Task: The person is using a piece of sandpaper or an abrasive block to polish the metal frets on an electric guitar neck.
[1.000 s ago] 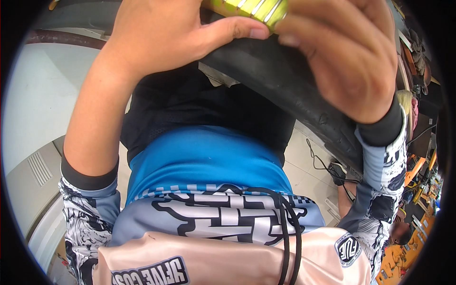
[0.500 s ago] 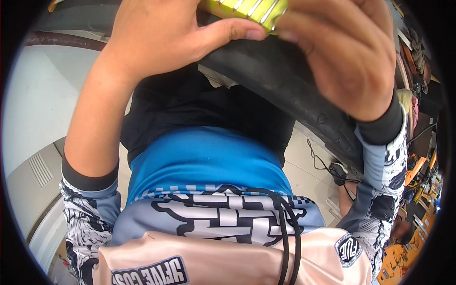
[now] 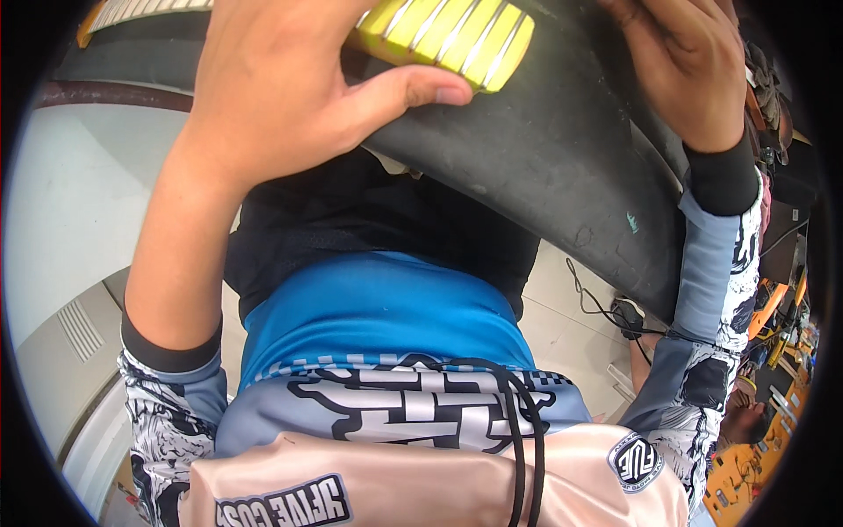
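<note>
My left hand point(image 3: 272, 83) is closed around a yellow-green guitar neck point(image 3: 457, 39) with silver frets across it. The thumb lies along its near edge, and the palm covers the stretch to the left. The neck's squared end sticks out to the right, over a black bench top point(image 3: 562, 167). At the upper right my right hand point(image 3: 689, 70) is apart from the neck, its fingers bent together. The picture's top edge cuts off part of those fingers, so what they hold, if anything, is hidden.
A pale fretted strip point(image 3: 149, 9) with an orange end lies at the top left. To the left is a white curved panel point(image 3: 88, 184). A black cable point(image 3: 584, 294) hangs beside the bench, near another person's foot point(image 3: 628, 316). An orange bench point(image 3: 746, 479) with scattered tools stands far right.
My right hand has left the neck's end and moved up and right. More of the neck's end and the black bench top shows. My left hand keeps its hold, slightly farther up.
</note>
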`<act>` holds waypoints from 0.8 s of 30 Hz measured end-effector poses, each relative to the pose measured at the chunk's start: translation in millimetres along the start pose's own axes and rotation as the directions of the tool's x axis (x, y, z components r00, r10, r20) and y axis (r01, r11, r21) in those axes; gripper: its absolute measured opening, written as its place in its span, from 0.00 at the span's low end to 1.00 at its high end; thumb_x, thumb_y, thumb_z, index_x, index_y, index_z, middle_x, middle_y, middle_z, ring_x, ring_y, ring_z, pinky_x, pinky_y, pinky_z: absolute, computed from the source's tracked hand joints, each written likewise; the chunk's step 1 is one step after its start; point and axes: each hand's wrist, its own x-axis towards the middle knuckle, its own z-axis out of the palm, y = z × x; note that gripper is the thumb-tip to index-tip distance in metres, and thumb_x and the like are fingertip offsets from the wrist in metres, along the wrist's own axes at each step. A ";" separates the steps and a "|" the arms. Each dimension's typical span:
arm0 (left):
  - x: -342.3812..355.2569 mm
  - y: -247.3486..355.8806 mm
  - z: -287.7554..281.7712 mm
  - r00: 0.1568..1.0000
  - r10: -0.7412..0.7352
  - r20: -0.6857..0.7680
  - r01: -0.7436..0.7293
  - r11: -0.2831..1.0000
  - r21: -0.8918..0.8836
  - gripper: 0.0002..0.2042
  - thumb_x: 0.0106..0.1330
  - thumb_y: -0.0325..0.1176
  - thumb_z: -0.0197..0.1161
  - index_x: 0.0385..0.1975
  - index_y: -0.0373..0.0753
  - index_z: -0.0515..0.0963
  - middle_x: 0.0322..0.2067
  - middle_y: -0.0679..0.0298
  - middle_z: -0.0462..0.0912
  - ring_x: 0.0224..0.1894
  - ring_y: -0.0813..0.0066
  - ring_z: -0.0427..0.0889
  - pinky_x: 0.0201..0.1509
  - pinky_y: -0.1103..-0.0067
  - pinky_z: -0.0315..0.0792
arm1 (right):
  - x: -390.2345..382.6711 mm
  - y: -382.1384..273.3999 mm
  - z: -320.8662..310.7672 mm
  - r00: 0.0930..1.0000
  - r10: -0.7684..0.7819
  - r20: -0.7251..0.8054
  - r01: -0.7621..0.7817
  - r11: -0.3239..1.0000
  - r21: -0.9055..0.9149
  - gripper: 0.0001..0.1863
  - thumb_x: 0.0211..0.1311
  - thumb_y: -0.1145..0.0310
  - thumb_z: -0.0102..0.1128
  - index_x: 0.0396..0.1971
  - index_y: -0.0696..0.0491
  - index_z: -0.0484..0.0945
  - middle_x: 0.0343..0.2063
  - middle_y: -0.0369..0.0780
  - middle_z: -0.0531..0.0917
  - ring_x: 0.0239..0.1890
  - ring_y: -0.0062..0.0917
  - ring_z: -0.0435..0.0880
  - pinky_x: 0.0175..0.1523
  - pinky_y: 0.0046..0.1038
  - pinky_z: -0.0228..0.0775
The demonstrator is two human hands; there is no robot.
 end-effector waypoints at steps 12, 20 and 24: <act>-18.0 10.5 -38.8 0.964 -0.150 0.219 0.132 0.987 0.094 0.39 0.56 0.67 0.69 0.59 0.41 0.81 0.57 0.56 0.81 0.60 0.57 0.78 0.65 0.64 0.63 | 19.4 -37.9 17.7 0.995 -0.075 -0.064 0.093 0.935 0.341 0.11 0.45 0.66 0.78 0.32 0.51 0.89 0.34 0.35 0.86 0.34 0.27 0.73 0.44 0.30 0.65; -23.2 1.5 -56.0 0.965 -0.100 0.241 0.083 0.993 0.081 0.41 0.56 0.68 0.67 0.58 0.38 0.80 0.55 0.55 0.82 0.59 0.56 0.78 0.65 0.63 0.63 | 38.7 -51.9 7.4 0.988 -0.153 0.035 0.144 0.970 0.197 0.09 0.46 0.63 0.75 0.28 0.49 0.90 0.34 0.32 0.87 0.35 0.25 0.70 0.46 0.30 0.62; -20.3 7.4 -51.9 0.964 -0.102 0.244 0.094 0.995 0.045 0.41 0.57 0.69 0.66 0.58 0.38 0.80 0.55 0.55 0.82 0.58 0.55 0.78 0.65 0.63 0.62 | 39.1 -57.6 -5.7 0.991 0.045 0.126 -0.086 0.936 0.343 0.10 0.44 0.63 0.73 0.29 0.48 0.89 0.35 0.32 0.87 0.36 0.26 0.71 0.47 0.31 0.62</act>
